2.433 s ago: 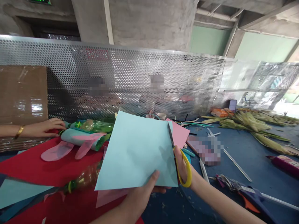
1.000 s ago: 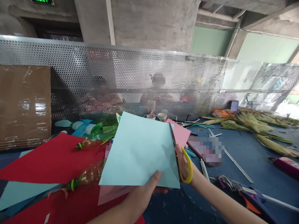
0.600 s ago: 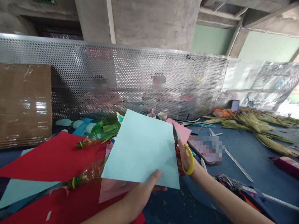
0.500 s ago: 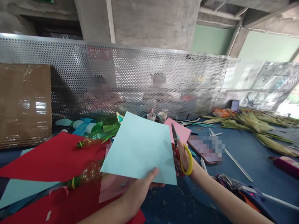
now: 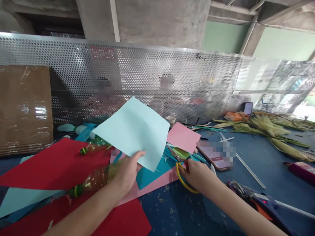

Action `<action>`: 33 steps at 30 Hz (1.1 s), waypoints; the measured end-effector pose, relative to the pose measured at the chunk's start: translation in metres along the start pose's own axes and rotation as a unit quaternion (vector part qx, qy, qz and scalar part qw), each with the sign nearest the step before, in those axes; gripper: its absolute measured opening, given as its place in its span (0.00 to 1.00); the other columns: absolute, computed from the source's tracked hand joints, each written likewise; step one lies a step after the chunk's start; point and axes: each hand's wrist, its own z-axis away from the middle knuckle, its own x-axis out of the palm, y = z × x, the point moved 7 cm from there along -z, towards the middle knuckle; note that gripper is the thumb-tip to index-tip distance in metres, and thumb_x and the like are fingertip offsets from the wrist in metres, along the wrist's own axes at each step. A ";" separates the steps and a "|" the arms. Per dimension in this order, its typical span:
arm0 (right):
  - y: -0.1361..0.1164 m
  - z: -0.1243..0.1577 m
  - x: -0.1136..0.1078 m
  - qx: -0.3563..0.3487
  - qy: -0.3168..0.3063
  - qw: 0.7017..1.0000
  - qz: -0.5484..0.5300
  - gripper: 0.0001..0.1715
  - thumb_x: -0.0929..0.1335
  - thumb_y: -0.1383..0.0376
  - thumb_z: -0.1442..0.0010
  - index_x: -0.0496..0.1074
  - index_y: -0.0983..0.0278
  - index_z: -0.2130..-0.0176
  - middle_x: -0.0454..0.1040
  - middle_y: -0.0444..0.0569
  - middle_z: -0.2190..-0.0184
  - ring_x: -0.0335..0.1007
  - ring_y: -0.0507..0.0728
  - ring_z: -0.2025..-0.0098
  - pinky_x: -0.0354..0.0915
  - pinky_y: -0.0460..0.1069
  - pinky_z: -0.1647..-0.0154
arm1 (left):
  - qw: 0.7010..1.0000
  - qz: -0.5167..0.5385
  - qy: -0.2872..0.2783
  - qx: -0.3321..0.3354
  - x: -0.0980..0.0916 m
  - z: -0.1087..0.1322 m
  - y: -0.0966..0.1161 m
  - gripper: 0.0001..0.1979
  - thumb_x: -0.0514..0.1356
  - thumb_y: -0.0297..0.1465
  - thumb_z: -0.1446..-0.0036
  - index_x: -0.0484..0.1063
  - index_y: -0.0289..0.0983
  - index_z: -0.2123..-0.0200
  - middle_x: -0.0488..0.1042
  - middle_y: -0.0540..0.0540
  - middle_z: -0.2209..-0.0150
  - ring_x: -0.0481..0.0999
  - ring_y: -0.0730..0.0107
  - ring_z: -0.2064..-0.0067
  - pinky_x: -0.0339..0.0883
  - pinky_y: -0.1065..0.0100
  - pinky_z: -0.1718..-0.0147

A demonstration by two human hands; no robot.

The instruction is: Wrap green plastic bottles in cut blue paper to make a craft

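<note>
My left hand point(image 5: 130, 170) pinches a light blue sheet of paper point(image 5: 137, 131) by its lower edge, thumb on top. The sheet is raised, turned cornerwise and slightly bent. To its right, my right hand point(image 5: 197, 172) is closed on a pair of scissors point(image 5: 180, 160) with yellow and red handles. The blades point up and left, apart from the light blue sheet. Beneath them lie a darker blue sheet point(image 5: 152, 177) and scraps. A pink sheet point(image 5: 183, 137) rests just beyond the scissors.
Red sheets point(image 5: 61, 164) and plastic bottles point(image 5: 91, 183) lie at left, near a cardboard box point(image 5: 24, 111). A phone point(image 5: 214, 157), a glue gun point(image 5: 258, 203) and corn husks point(image 5: 268, 127) are at right. A perforated metal screen point(image 5: 142, 82) stands behind, with people beyond it.
The light blue sheet has turned and moved up and left with my left hand. My right hand has lowered the scissors, which now point left, away from the sheet.
</note>
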 end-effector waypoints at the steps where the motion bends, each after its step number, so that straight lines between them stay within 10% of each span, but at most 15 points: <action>1: 0.000 0.002 0.001 -0.001 -0.006 1.000 0.012 0.17 0.64 0.57 0.36 0.74 0.66 0.66 0.78 0.58 0.70 0.78 0.64 0.65 0.67 0.51 0.67 | 1.000 0.016 0.012 -0.004 -0.003 -0.003 0.003 0.09 0.62 0.35 0.46 0.78 0.40 0.62 0.81 0.45 0.57 0.74 0.49 0.46 0.69 0.58 0.47; 17: -0.010 0.024 -0.018 -0.037 0.002 0.990 0.136 0.14 0.65 0.61 0.37 0.74 0.69 0.60 0.77 0.62 0.65 0.77 0.69 0.59 0.70 0.56 0.65 | 0.993 0.095 -0.026 0.059 -0.026 -0.026 0.036 0.22 0.63 0.32 0.42 0.71 0.42 0.44 0.73 0.45 0.43 0.72 0.56 0.43 0.69 0.62 0.47; 23: -0.011 0.019 -0.044 -0.113 0.222 0.944 -0.216 0.40 0.62 0.43 0.40 0.56 0.64 0.38 0.67 0.65 0.44 0.66 0.71 0.44 0.70 0.64 0.52 | 0.979 -0.036 -0.201 -0.019 -0.013 -0.025 0.020 0.20 0.69 0.36 0.50 0.76 0.41 0.52 0.76 0.45 0.46 0.73 0.53 0.44 0.67 0.57 0.46; 28: -0.015 0.005 -0.009 -0.026 -0.008 0.833 -0.552 0.41 0.68 0.45 0.45 0.58 0.62 0.40 0.71 0.60 0.45 0.73 0.67 0.48 0.74 0.60 0.53 | 0.946 -0.128 -0.294 -0.047 -0.006 -0.011 0.017 0.18 0.70 0.37 0.54 0.79 0.42 0.57 0.79 0.46 0.50 0.74 0.53 0.45 0.68 0.57 0.47; 33: -0.017 0.006 -0.007 0.006 -0.031 0.788 -0.615 0.28 0.71 0.52 0.44 0.67 0.62 0.48 0.75 0.54 0.47 0.73 0.67 0.48 0.75 0.58 0.54 | 0.933 -0.213 -0.289 0.022 -0.005 -0.011 0.030 0.16 0.67 0.38 0.51 0.79 0.42 0.58 0.80 0.45 0.53 0.77 0.54 0.49 0.70 0.58 0.52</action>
